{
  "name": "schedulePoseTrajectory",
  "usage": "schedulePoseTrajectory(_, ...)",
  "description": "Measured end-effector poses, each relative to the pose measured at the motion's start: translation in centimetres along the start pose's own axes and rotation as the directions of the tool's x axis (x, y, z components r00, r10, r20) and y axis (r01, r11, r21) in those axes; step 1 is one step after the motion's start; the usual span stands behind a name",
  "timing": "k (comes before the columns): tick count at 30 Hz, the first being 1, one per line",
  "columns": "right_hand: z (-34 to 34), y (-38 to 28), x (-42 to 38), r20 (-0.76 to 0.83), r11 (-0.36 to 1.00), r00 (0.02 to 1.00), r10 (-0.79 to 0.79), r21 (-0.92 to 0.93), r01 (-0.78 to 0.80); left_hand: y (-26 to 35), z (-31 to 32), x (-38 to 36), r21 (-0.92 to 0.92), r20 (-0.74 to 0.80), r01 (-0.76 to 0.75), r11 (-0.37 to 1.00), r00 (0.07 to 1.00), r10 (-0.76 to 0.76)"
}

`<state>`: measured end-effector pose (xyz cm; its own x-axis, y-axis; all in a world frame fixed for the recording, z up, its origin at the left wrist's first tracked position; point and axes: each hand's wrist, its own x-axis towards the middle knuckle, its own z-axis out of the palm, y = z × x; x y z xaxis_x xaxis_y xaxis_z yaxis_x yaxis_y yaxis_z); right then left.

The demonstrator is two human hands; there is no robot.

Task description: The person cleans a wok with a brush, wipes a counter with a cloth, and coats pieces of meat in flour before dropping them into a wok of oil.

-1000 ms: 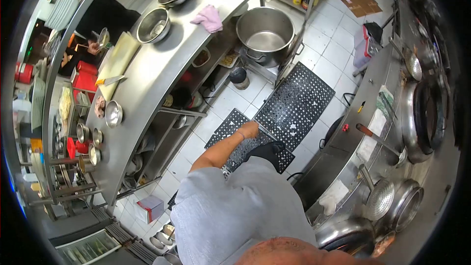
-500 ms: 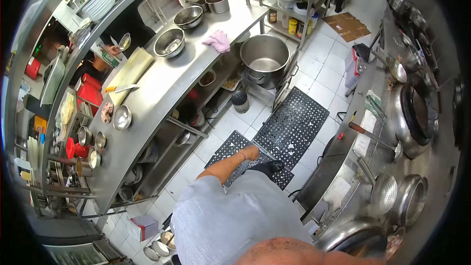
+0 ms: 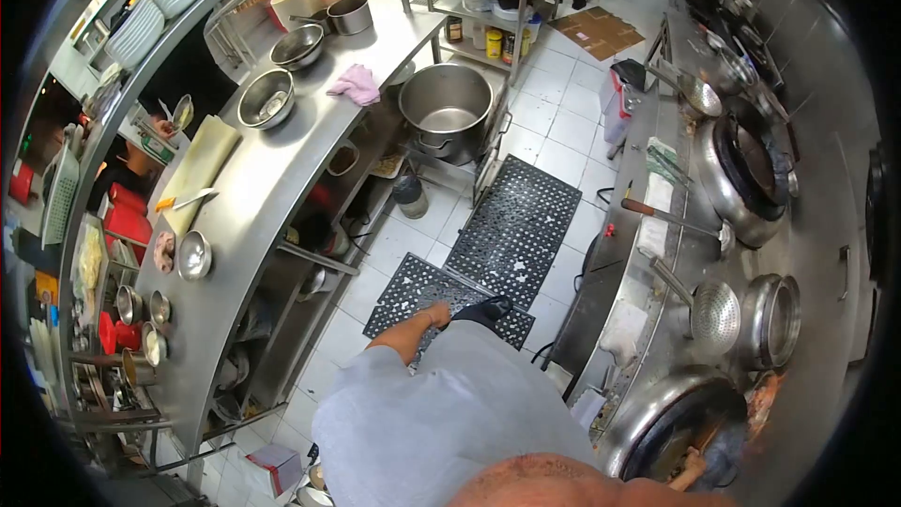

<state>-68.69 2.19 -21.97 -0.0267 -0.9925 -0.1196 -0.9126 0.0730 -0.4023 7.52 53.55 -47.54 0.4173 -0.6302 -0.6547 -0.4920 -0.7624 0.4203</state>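
Observation:
My left hand (image 3: 434, 314) hangs at my side over a black perforated floor mat (image 3: 521, 225), empty, fingers loosely curled, touching nothing. My black shoe (image 3: 485, 310) stands on the mat just beside it. Only a small part of my right hand (image 3: 693, 468) shows, low at the rim of a large wok (image 3: 657, 418) at the bottom right. Whether it holds anything cannot be made out. My grey shirt fills the lower middle of the view.
A long steel counter (image 3: 272, 188) on the left carries bowls, a pink cloth (image 3: 357, 84), and a cutting board (image 3: 199, 164) with a knife. A big pot (image 3: 449, 108) stands beyond the mats. On the right are woks and a strainer ladle (image 3: 715, 314). Another person's hand (image 3: 161, 128) works behind the counter.
The view has swung towards the stove, bringing the near wok and my right hand into sight. My left hand still hangs empty and has drifted down-left in the picture.

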Motion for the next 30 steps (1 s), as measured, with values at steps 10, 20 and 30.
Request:
schedulePoseTrajectory(10,-2.9,-13.0,-7.5,-0.129,0.954,0.955,0.268,-0.101,-0.281,-4.4,2.8,2.1,0.122,0.208,-0.066,0.990,0.977,0.040)
schedulePoseTrajectory(20,-3.4,-15.0,-10.4,-0.091,0.927,0.950,0.298,-0.209,-0.311,-1.3,0.3,2.1,0.186,0.095,-0.051,0.981,0.995,0.033)
schedulePoseTrajectory(30,-4.3,-22.3,-13.8,-0.096,0.912,0.932,0.350,-0.194,-0.362,-2.8,3.1,3.4,0.156,-0.016,0.125,0.980,0.992,-0.124)
